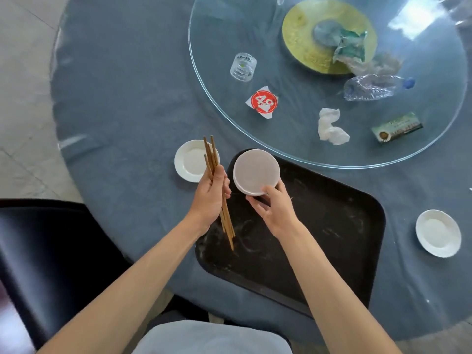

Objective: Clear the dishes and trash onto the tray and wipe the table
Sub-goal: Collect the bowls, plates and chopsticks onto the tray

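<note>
A black tray (332,221) lies on the blue tablecloth in front of me. My left hand (210,198) grips several brown chopsticks (211,154) over the tray's left edge, their lower tips touching the tray. My right hand (273,208) holds a white bowl (255,172) above the tray's far left corner. One small white saucer (190,160) sits left of the tray and another saucer (438,233) sits to its right.
The glass turntable (255,129) carries a clear cup (243,66), a red-and-white paper (263,102), a crumpled tissue (330,126), a green packet (396,127), a crushed plastic bottle (370,86), wrappers (351,47) and a yellow disc (306,47). A black chair (46,251) stands at the left.
</note>
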Motion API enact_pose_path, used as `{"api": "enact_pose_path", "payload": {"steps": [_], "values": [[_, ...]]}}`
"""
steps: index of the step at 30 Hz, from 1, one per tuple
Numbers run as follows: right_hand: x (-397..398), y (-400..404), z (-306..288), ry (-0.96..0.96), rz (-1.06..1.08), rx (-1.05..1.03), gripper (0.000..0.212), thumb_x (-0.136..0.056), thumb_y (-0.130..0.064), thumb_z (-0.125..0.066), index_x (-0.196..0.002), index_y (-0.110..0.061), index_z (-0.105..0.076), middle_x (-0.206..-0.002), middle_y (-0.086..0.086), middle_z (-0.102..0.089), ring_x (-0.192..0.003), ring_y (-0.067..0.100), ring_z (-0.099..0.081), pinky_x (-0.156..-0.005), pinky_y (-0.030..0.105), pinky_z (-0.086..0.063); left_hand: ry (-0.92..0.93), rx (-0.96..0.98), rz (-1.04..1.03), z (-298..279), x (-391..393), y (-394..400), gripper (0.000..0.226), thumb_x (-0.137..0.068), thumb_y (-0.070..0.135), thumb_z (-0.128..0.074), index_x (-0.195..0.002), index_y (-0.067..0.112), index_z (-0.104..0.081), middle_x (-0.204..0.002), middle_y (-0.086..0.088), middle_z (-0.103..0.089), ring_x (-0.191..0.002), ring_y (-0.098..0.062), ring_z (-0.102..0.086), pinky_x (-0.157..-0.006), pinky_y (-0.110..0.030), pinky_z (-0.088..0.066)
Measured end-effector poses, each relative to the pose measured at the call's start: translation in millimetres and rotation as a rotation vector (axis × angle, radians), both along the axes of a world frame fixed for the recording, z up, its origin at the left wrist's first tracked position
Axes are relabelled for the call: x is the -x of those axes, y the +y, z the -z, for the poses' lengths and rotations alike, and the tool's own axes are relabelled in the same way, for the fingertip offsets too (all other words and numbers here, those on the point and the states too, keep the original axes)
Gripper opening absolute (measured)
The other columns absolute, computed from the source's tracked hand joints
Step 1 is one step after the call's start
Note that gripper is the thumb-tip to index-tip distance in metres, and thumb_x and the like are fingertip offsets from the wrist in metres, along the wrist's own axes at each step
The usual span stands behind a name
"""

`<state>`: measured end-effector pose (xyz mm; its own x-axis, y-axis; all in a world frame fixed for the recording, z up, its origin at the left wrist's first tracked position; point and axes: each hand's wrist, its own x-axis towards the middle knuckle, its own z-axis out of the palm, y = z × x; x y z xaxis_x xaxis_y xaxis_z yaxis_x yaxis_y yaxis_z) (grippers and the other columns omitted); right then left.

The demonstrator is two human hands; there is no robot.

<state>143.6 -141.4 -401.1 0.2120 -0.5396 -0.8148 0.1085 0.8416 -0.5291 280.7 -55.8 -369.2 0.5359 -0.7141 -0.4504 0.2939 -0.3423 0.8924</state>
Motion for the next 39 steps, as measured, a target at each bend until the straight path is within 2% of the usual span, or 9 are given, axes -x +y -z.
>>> {"api": "enact_pose_path", "payload": {"steps": [4, 8, 12, 15, 19, 24, 29, 35, 39], "values": [[10.9, 11.4, -31.7, 0.257, -0.155, 0.106, 0.048, -0.101, -0.037, -0.066, -0.146, -0.031, -0.051, -0.139, 0.005, -0.057, -0.115, 0.025, -0.065, -0.092, 0.04, -0.061, -0.164, 0.033, 0.099, -13.4, 12.5, 7.0, 0.048, -0.099, 0.055, -0.037, -0.11, 0.013, -0.057, -0.081, 0.007, -0.056, -0.078, -0.007, -0.058, -0.086, -0.025, -0.05], [33.1, 37.8, -79.9, 0.34, -0.221, 0.613, 0.025, -0.102, -0.048, -0.058, -0.122, -0.035, -0.064, -0.12, -0.014, -0.069, -0.115, 0.01, -0.066, -0.083, 0.022, -0.058, -0.236, 0.151, 0.324, -28.2, 30.6, 26.5, 0.037, -0.1, 0.05, -0.04, -0.118, 0.02, -0.055, -0.084, 0.013, -0.059, -0.083, -0.008, -0.06, -0.085, -0.018, -0.049], [43.5, 69.4, -105.1, 0.279, -0.419, 0.941, 0.054, -0.086, -0.069, -0.064, -0.131, -0.039, -0.06, -0.131, -0.026, -0.063, -0.13, 0.005, -0.056, -0.102, 0.015, -0.048, -0.24, 0.231, 0.402, -27.3, 45.6, 39.6, 0.012, -0.101, 0.039, -0.048, -0.104, 0.032, -0.057, -0.081, 0.003, -0.06, -0.077, -0.02, -0.06, -0.076, -0.024, -0.053], [33.8, 82.9, -100.1, 0.309, -0.543, 1.044, 0.054, -0.085, -0.056, -0.075, -0.133, -0.047, -0.054, -0.134, -0.031, -0.058, -0.135, 0.006, -0.05, -0.108, 0.013, -0.041, -0.137, 0.213, 0.397, -20.8, 49.8, 42.3, 0.015, -0.101, 0.035, -0.057, -0.115, 0.038, -0.061, -0.09, 0.009, -0.067, -0.087, -0.013, -0.066, -0.085, -0.026, -0.057], [15.8, 90.2, -80.3, 0.391, -0.506, 1.11, 0.047, -0.088, -0.024, -0.082, -0.128, -0.038, -0.061, -0.121, -0.043, -0.054, -0.13, 0.01, -0.053, -0.108, 0.035, -0.05, -0.185, 0.142, 0.516, -18.3, 49.6, 42.6, 0.028, -0.099, 0.0, -0.056, -0.127, 0.0, -0.062, -0.116, -0.006, -0.071, -0.109, -0.022, -0.068, -0.092, -0.02, -0.055], [8.7, 85.2, -72.2, 0.516, -0.42, 1.089, 0.022, -0.086, -0.035, -0.08, -0.097, -0.02, -0.069, -0.092, -0.022, -0.062, -0.092, 0.017, -0.068, -0.082, 0.024, -0.06, -0.249, 0.217, 0.507, -6.6, 50.3, 37.4, 0.013, -0.098, 0.045, -0.058, -0.097, 0.046, -0.07, -0.092, 0.016, -0.073, -0.098, -0.018, -0.072, -0.083, -0.03, -0.06], [21.6, 75.4, -82.3, 0.464, -0.388, 1.073, 0.029, -0.09, -0.037, -0.073, -0.083, -0.01, -0.067, -0.07, -0.008, -0.068, -0.072, 0.01, -0.071, -0.066, 0.017, -0.057, -0.265, 0.119, 0.634, 6.4, 56.0, 32.5, 0.021, -0.104, 0.016, -0.055, -0.09, 0.01, -0.069, -0.081, -0.006, -0.071, -0.081, -0.02, -0.071, -0.071, -0.04, -0.062], [42.3, 45.2, -75.1, 0.543, -0.248, 0.755, 0.021, -0.099, -0.029, -0.069, -0.082, -0.016, -0.069, -0.074, -0.005, -0.073, -0.073, 0.005, -0.073, -0.068, 0.013, -0.055, -0.225, 0.05, 0.743, 9.5, 73.5, 40.2, 0.021, -0.105, 0.031, -0.051, -0.094, 0.013, -0.054, -0.068, 0.002, -0.055, -0.05, -0.006, -0.046, -0.048, -0.025, -0.041], [44.4, 22.8, -41.0, 0.526, -0.285, 0.502, 0.019, -0.097, -0.035, -0.071, -0.097, -0.016, -0.069, -0.086, -0.002, -0.075, -0.081, 0.01, -0.074, -0.084, 0.031, -0.061, -0.276, -0.217, 0.77, 35.6, 86.8, 37.0, 0.022, -0.107, 0.037, -0.042, -0.098, 0.018, -0.047, -0.074, 0.001, -0.056, -0.054, -0.005, -0.046, -0.053, -0.025, -0.044]]}}
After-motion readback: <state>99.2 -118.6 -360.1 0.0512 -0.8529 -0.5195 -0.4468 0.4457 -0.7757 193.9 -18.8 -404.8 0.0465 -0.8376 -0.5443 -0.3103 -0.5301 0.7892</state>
